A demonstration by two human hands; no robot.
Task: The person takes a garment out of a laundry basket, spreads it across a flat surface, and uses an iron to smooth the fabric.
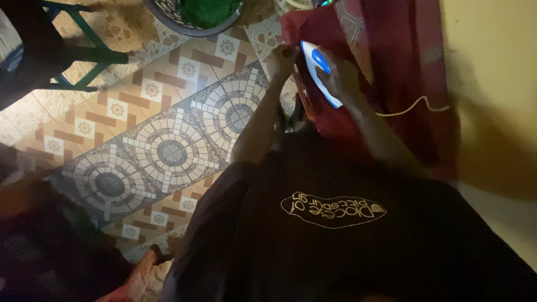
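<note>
A white and blue iron (320, 70) is gripped by the right hand (342, 75), the fingers closed around its handle, and it is held on a dark red cloth (391, 61) near the upper edge of the view. The cloth is spread over a raised surface at the upper right — what carries it cannot be made out beneath the folds. The left hand (286, 56) is placed on the left edge of the same cloth, just beside the iron; whether its fingers pinch the fabric or only press on it cannot be told, as the hand is blurred. A pale cord (411, 106) is seen trailing from behind the right forearm across the red cloth toward the right. A dark shirt with a pale oval emblem (333, 210) fills the lower middle of the view. The floor (168, 145) at the left is laid with patterned tiles of circles and squares in brown, cream and grey. At the top edge, a round basket (176, 19) holding something green is stood on the floor, and the green legs of a stool (84, 56) are seen at the upper left corner.
</note>
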